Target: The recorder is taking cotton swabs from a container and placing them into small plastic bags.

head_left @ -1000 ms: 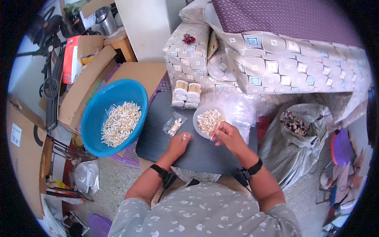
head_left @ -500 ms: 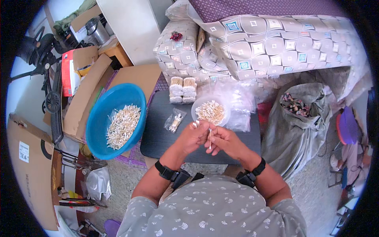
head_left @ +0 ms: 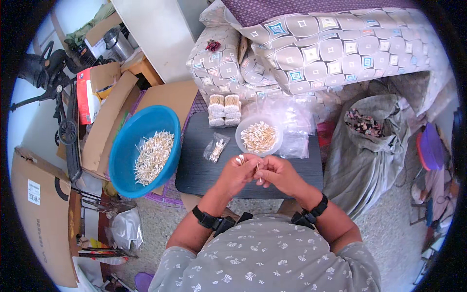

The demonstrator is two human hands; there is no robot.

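Observation:
Close together over the near edge of the dark table (head_left: 204, 182), both my hands are closed on cotton swabs. White tips stick out at the top of my left hand (head_left: 237, 173). My right hand (head_left: 278, 174) pinches a swab that points down between the two hands; how many lie inside the fingers is hidden. Just beyond them a white bowl (head_left: 239, 141) holds a heap of loose cotton swabs (head_left: 259, 136). Left of the bowl lies a small clear bag of swabs (head_left: 215, 151). Packed bundles of swabs (head_left: 224, 110) stand stacked at the table's far left edge.
A big blue basin (head_left: 120, 160) with many swabs stands left of the table. Clear plastic bags (head_left: 294, 126) lie spread at the table's far right. To the right is a grey sack (head_left: 340, 160) with patterned cloth. A covered sofa (head_left: 340, 53) is behind, cardboard boxes (head_left: 46, 214) at left.
My hands stay together, with small finger movements; the right fingers have curled in more round the swab. The view has shifted slightly. Bowl, bags and bundles stay put.

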